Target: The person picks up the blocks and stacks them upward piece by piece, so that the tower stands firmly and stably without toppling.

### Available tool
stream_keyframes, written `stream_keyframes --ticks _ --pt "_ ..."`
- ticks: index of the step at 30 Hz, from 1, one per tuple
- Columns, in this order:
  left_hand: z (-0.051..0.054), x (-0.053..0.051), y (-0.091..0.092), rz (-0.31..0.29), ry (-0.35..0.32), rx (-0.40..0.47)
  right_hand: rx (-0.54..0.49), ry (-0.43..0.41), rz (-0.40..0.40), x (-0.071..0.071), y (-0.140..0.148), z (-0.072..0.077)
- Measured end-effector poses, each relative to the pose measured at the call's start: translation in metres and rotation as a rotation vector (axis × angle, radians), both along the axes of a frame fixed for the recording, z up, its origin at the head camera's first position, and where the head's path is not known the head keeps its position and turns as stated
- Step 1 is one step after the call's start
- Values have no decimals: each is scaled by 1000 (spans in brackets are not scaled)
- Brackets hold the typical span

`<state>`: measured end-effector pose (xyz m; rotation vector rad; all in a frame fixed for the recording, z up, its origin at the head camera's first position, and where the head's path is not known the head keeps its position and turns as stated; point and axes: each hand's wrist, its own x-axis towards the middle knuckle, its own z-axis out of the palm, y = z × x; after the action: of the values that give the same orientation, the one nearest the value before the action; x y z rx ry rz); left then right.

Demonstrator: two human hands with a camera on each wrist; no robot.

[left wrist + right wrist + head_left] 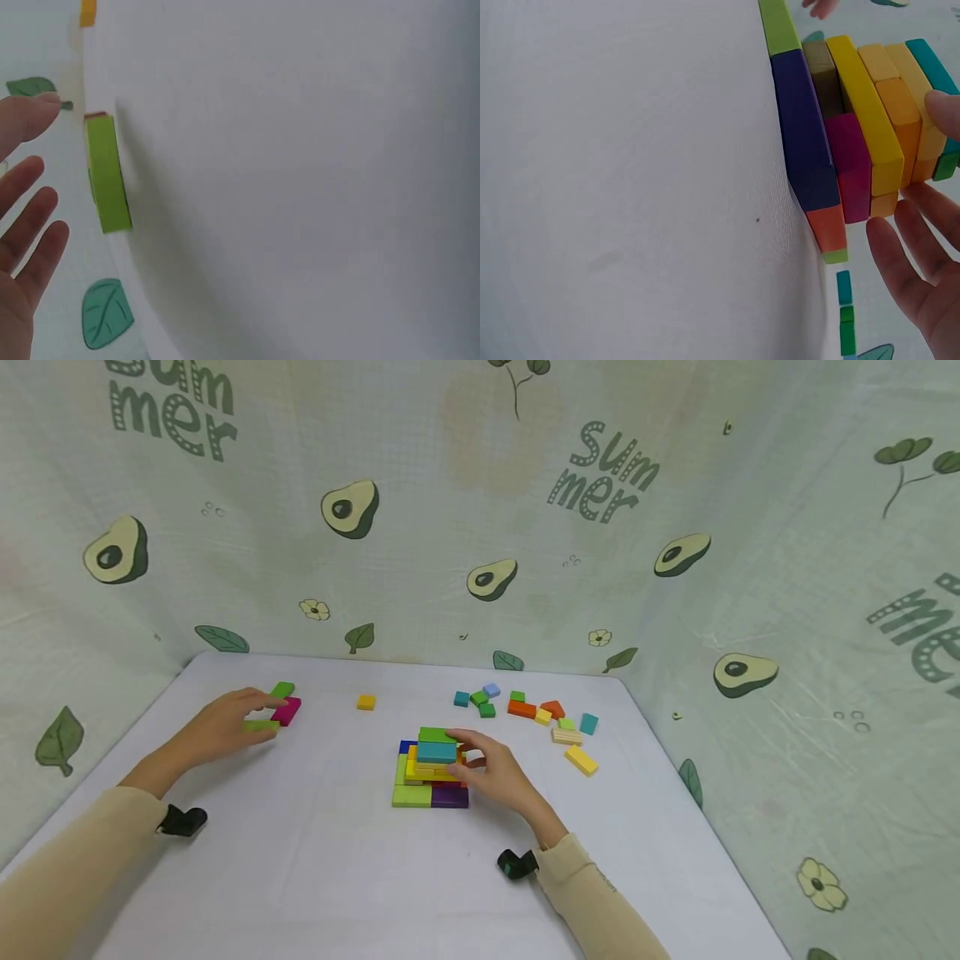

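1. The left hand (225,724) had its thumb and fingers spread wide and held nothing, beside a lime-green rectangular block (260,726) and a magenta rectangular block (287,712).
2. The right hand (491,768) was loosely extended, thumb and fingers apart, at the right side of a stepped tower of coloured blocks (412,796); whether the fingertips touched it could not be told.
3. The tower stood upright mid-table, lime and purple at its front base, yellow above, teal and green uppermost.

Behind my grip I wear beige sleeves (603,906), a small black device (516,865) jutting out at each cuff (561,857).
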<state>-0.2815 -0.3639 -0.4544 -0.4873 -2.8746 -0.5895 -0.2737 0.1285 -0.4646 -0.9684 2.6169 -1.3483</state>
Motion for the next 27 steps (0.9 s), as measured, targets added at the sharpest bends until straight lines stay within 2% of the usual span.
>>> stream_keyframes --ticks 5,12,21,25,27 --pt "-8 2 -27 10 -26 -30 0 -6 -3 0 0 0" --pt "-12 2 -39 -18 -35 -69 0 -7 -2 0 0 1" --pt "-4 1 -31 -2 -112 -46 -10 -15 13 0 0 2" --pt "2 4 -20 -10 -92 -25 -11 -17 14 0 0 3" --pt "7 4 -11 -26 -53 -18 -9 -17 11 1 0 3"
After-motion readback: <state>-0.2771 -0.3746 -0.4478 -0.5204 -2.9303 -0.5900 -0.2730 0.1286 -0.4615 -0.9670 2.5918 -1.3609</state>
